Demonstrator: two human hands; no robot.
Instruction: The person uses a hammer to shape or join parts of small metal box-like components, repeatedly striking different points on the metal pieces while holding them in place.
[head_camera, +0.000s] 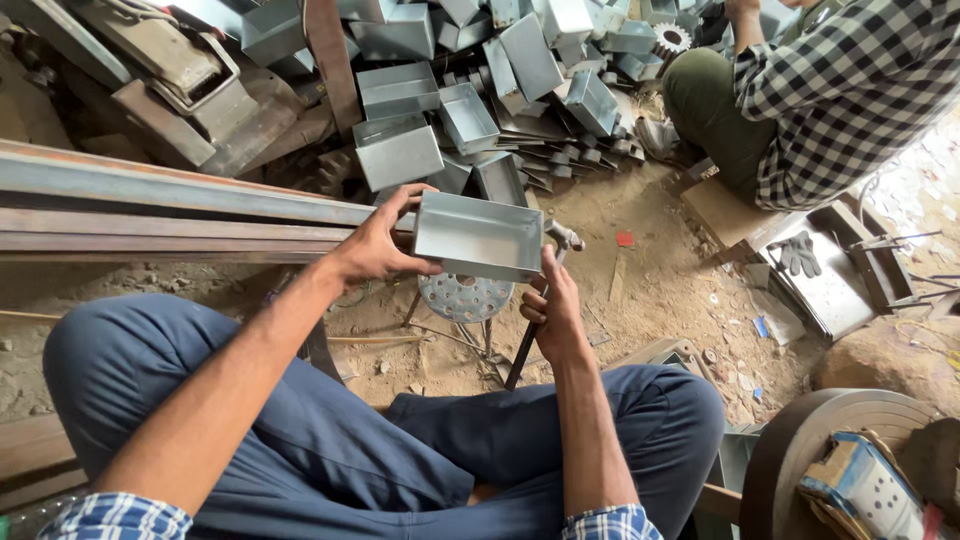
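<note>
One open grey metal box (478, 236) at frame centre: left hand (375, 245) clamped on its 9 o'clock end, right hand (553, 310) closed round a hammer (540, 300), thumb touching the box. Perforated round plate (465, 296) below. Roughly twenty similar boxes (398, 150) piled at 12, count uncertain. Second person (820, 95) at 2. Dirt floor (660, 290), cluttered workshop.

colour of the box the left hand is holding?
Plain grey sheet metal, unpainted. The box shows best in the head view, gripped by the left hand.
</note>
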